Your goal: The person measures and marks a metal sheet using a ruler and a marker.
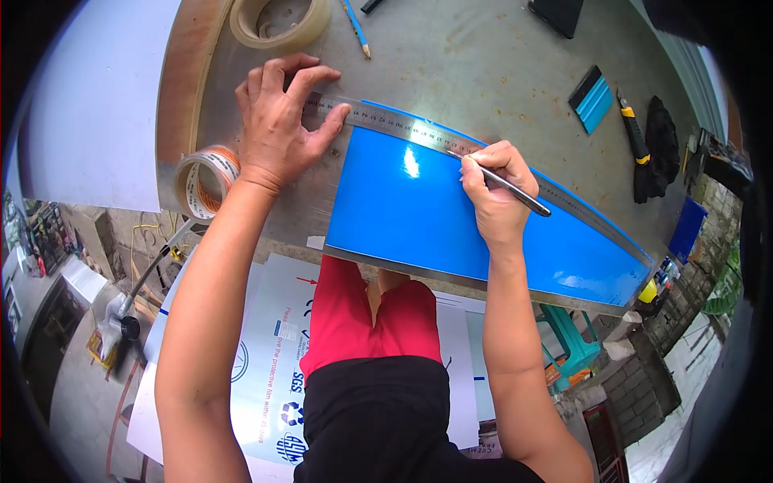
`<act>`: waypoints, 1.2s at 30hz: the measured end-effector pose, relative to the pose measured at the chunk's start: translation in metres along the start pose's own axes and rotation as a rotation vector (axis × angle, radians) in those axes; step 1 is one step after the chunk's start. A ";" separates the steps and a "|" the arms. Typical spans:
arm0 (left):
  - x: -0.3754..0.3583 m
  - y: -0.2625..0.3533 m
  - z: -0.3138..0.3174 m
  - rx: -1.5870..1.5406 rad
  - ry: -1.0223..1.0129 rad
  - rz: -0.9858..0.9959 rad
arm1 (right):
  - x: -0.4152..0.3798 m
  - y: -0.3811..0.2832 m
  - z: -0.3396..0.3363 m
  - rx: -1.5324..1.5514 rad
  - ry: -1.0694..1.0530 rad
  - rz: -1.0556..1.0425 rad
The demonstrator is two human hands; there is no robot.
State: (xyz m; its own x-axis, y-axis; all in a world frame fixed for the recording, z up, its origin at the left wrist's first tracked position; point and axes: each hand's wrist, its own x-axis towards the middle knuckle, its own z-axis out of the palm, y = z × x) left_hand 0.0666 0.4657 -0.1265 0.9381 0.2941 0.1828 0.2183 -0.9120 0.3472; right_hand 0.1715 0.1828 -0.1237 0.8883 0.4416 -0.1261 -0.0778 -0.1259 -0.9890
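Observation:
A long steel ruler lies along the upper edge of a glossy blue sheet on the metal table. My left hand bears on the ruler's left end, thumb on the metal and fingers bent and spread around it. In my right hand is a slim dark pen, pinched between thumb and fingers. Its tip meets the ruler's lower edge over the blue sheet. Part of the ruler runs behind my right hand toward the sheet's right corner.
A roll of clear tape and a pencil lie at the back. An orange-and-white tape roll stands by my left forearm. At right are a blue squeegee, a yellow-black utility knife and a black cloth. Printed sheets lie below the table.

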 end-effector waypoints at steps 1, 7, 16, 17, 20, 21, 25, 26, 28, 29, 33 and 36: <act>0.001 0.000 -0.001 -0.009 -0.003 -0.009 | -0.001 0.000 0.001 -0.008 0.011 -0.001; 0.001 0.003 -0.005 -0.028 -0.035 -0.028 | -0.007 -0.018 0.028 -0.174 0.055 -0.176; 0.002 0.005 -0.005 -0.051 -0.037 -0.052 | 0.006 -0.014 0.060 -0.270 0.041 -0.246; 0.002 0.005 -0.005 -0.054 -0.035 -0.054 | 0.007 -0.013 0.061 -0.271 0.040 -0.243; 0.001 0.004 -0.003 -0.071 -0.037 -0.072 | 0.009 -0.006 0.062 -0.220 0.048 -0.197; 0.001 0.004 -0.003 -0.084 -0.040 -0.088 | 0.009 -0.004 0.062 -0.177 0.040 -0.171; 0.001 0.004 -0.003 -0.091 -0.038 -0.092 | 0.010 0.000 0.059 -0.156 0.008 -0.168; 0.000 0.004 -0.002 -0.090 -0.040 -0.093 | 0.010 0.000 0.058 -0.157 0.006 -0.166; 0.000 0.003 -0.002 -0.090 -0.044 -0.094 | 0.011 0.000 0.057 -0.194 -0.019 -0.191; 0.000 0.003 -0.002 -0.090 -0.038 -0.091 | 0.011 0.000 0.057 -0.195 -0.020 -0.189; 0.000 0.003 -0.001 -0.087 -0.030 -0.080 | 0.012 -0.001 0.059 -0.251 -0.011 -0.217; 0.001 0.004 -0.003 -0.082 -0.039 -0.084 | 0.012 -0.001 0.059 -0.260 -0.010 -0.238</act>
State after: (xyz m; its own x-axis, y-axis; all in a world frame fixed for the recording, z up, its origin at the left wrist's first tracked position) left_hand 0.0674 0.4635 -0.1226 0.9276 0.3557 0.1141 0.2755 -0.8576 0.4343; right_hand 0.1554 0.2410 -0.1294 0.8631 0.4944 0.1034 0.2498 -0.2399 -0.9381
